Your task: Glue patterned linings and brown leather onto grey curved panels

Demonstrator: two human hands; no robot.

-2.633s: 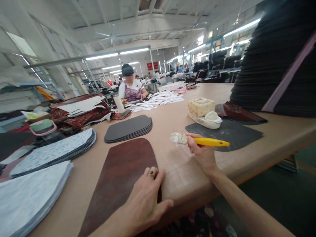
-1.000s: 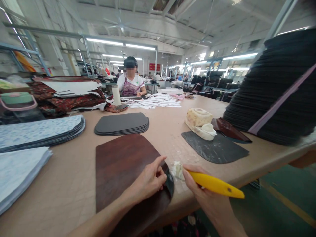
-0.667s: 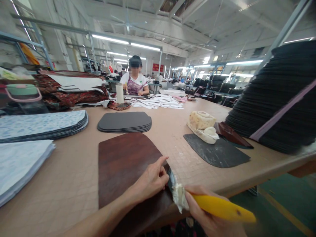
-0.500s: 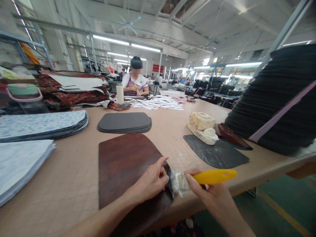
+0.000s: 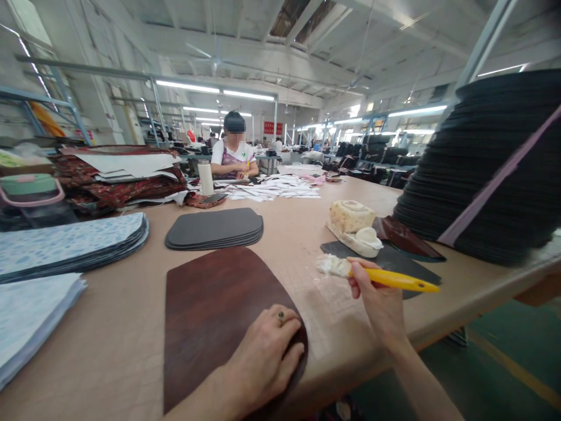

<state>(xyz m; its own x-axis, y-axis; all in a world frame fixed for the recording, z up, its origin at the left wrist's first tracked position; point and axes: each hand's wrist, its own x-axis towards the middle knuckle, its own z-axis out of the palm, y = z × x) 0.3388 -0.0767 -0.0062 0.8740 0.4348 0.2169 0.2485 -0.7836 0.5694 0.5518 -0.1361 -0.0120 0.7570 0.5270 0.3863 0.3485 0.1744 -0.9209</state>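
- Table (image 5: 298, 234): carries everything below.
- Black stack (image 5: 491, 175): 3 o'clock.
- Brown panel (image 5: 210, 304): lies flat at 7 o'clock.
- Left hand (image 5: 263, 356): fingers spread, palm down on the panel's 5 o'clock corner.
- Right hand (image 5: 379, 298): 4 o'clock, gripping the brush.
- Brush (image 5: 398, 281): yellow handle points to 3 o'clock, bristles near the panel.

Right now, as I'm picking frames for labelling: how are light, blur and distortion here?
Head view: even light from ceiling tube lights, no hard shadows. Head view: wide-angle stretch swells the black stack at the right edge. Head view: left hand on the brown sheet and right hand holding the yellow-handled brush look sharp.
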